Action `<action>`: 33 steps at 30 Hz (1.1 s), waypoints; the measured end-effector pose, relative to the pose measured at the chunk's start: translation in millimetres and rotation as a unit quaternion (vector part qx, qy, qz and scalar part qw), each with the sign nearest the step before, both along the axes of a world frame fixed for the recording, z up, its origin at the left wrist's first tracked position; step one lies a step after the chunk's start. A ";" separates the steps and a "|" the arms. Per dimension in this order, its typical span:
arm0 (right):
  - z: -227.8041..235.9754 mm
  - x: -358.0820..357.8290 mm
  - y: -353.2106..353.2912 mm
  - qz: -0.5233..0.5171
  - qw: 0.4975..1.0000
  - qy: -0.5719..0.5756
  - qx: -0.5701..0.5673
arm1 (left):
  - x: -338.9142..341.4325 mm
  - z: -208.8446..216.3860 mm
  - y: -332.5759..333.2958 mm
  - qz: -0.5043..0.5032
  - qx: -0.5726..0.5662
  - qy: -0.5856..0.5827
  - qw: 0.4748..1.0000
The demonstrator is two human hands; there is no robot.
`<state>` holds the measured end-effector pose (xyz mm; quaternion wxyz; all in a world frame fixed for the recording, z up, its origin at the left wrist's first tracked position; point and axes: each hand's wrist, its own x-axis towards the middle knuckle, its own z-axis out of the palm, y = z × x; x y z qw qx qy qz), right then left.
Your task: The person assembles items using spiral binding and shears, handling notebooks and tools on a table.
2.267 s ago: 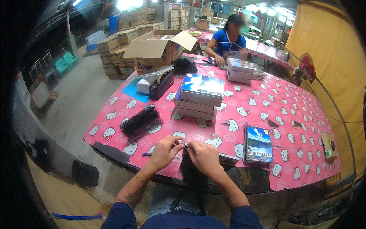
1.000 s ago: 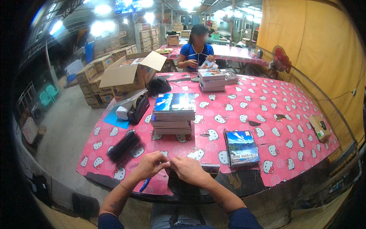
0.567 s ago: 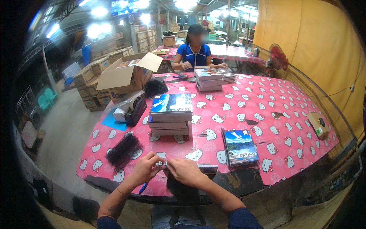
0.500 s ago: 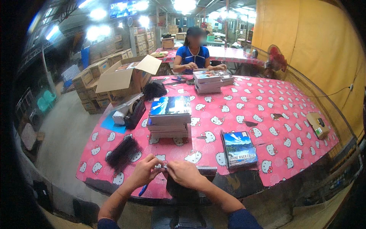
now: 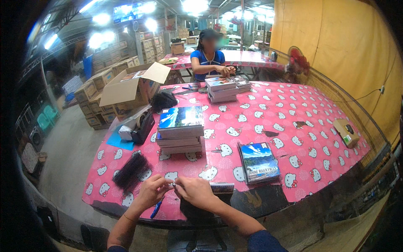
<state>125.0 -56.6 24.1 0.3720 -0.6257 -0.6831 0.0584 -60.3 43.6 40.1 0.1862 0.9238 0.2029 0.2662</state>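
Both my hands meet at the table's near edge, fingertips pinched together. My left hand and my right hand close on something small between them, too small to make out. Beneath and beside my right hand, a dark book or pad is seen nearly edge-on, partly hidden by the hand and forearm. A blue-handled tool lies beside my left wrist. Left of my hands is a bundle of black spiral binding coils. To the right lies a small pile of spiral-bound books with a waterfall cover.
Ahead stands a tall stack of books, with a tape dispenser and black coils near it. Across the pink table, a co-worker sits behind another book stack. An open carton stands far left; a small box, right.
The whole view has shifted slightly. My hands stay pinched together at the same place by the dark book. Across the table, the co-worker's hands have come together above the books.
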 end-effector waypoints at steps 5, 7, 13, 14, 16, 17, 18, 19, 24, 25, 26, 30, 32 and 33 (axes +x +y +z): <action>-3.1 0.2 0.9 0.011 1.000 -0.024 -0.013 | 0.0 4.3 1.8 -0.001 0.015 0.008 1.000; -2.5 5.5 -0.8 0.028 0.998 -0.022 -0.045 | 6.2 13.5 -4.7 -0.005 -0.016 0.003 1.000; -12.0 15.8 -22.5 -0.016 0.984 -0.168 -0.051 | 14.0 -0.8 -7.9 -0.016 0.046 0.004 0.999; -12.6 17.6 -25.8 -0.028 0.986 -0.166 0.000 | 17.1 -4.0 -8.6 -0.013 0.023 -0.019 0.999; -4.0 18.9 -29.6 -0.050 0.980 -0.161 0.109 | 18.9 -4.8 -6.0 -0.020 0.016 -0.035 0.999; -3.6 20.8 -30.4 -0.043 0.985 -0.157 0.061 | 18.3 -4.2 -3.4 -0.031 0.028 -0.029 0.999; -4.0 23.2 -31.4 -0.036 0.987 -0.155 0.013 | 17.5 -5.4 -1.1 -0.041 0.040 -0.023 0.998; -4.6 25.1 -31.8 -0.029 0.987 -0.151 -0.036 | 16.2 -10.1 2.6 -0.042 0.031 -0.005 0.999; -6.8 30.5 -28.2 -0.016 0.990 -0.139 -0.033 | 23.0 -13.8 -8.1 0.051 0.170 0.141 0.974; -5.8 30.2 -27.4 -0.014 0.989 -0.144 -0.034 | 29.4 -24.3 -13.7 0.084 0.208 0.119 0.967; -5.0 29.0 -25.9 -0.015 0.990 -0.138 -0.030 | 37.0 -47.2 -19.9 0.118 0.246 0.097 0.957; -5.2 29.4 -23.9 -0.025 0.991 -0.127 -0.018 | 30.7 -112.2 -64.4 0.176 0.265 0.053 0.947; -5.9 28.7 -23.7 -0.023 0.991 -0.131 -0.012 | 25.0 -110.4 -72.1 0.179 0.268 0.044 0.946; -7.1 30.6 -24.1 -0.019 0.991 -0.136 -0.010 | 29.7 -108.8 -60.9 0.195 0.286 0.084 0.934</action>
